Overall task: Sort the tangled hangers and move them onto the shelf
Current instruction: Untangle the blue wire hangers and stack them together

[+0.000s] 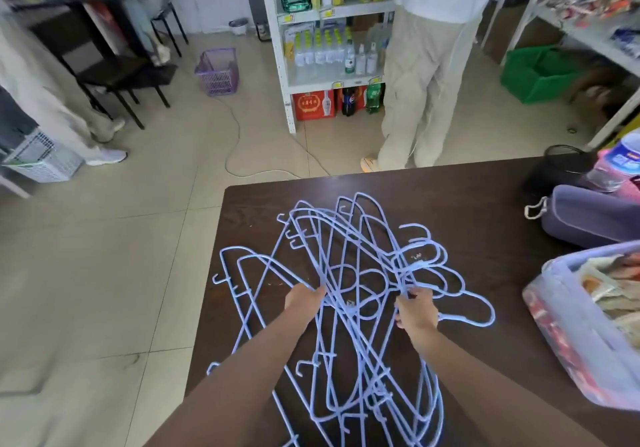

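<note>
Where they lie heaped on the dark table (pixel 485 211), the hangers (pixel 349 273) form a tangle of thin, pale blue wire, hooks jutting every way. The left hand (pixel 304 299) and right hand (pixel 415 310) each close around strands mid-pile.
</note>
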Demonstrator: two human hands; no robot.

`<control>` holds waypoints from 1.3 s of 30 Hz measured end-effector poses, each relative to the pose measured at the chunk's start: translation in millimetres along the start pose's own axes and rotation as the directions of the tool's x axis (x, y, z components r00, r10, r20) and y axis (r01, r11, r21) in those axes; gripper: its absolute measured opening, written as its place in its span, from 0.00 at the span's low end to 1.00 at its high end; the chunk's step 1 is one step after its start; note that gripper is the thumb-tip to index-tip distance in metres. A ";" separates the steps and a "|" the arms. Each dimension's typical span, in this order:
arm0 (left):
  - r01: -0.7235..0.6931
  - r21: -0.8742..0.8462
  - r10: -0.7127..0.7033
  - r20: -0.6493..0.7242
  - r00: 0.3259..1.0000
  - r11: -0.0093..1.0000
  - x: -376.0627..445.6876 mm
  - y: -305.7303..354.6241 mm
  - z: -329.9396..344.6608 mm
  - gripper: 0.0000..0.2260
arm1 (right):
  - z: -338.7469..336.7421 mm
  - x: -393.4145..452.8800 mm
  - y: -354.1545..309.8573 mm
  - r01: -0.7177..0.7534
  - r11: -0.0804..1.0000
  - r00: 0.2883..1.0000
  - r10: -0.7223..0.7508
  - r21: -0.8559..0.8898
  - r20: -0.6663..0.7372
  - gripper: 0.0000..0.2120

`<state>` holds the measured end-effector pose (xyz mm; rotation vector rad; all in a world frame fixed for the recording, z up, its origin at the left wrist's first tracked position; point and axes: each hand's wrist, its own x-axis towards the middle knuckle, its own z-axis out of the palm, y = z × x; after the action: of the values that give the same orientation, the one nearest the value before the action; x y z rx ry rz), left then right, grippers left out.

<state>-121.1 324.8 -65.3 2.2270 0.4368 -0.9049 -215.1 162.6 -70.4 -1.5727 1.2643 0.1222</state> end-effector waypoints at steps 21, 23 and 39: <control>0.107 -0.838 0.162 0.226 0.961 0.535 -33.8 56.3 -15.8 0.20 | -18.2 -49.2 -76.3 0.570 0.713 0.803 -0.588 -0.408 0.094 0.12; 0.086 -0.862 0.167 0.193 0.967 0.500 -28.8 60.9 -28.3 0.23 | -12.4 -52.3 -84.6 0.603 0.661 0.774 -0.621 -0.446 0.127 0.15; 0.022 -0.829 0.151 0.128 0.980 0.559 -21.2 51.6 -61.8 0.24 | 30.3 -39.8 -38.5 0.189 0.928 0.980 -0.197 -0.322 0.009 0.47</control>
<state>-79.1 330.6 6.4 1.2462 0.5453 -0.6464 -188.4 206.2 -33.5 -1.9769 1.1398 0.1925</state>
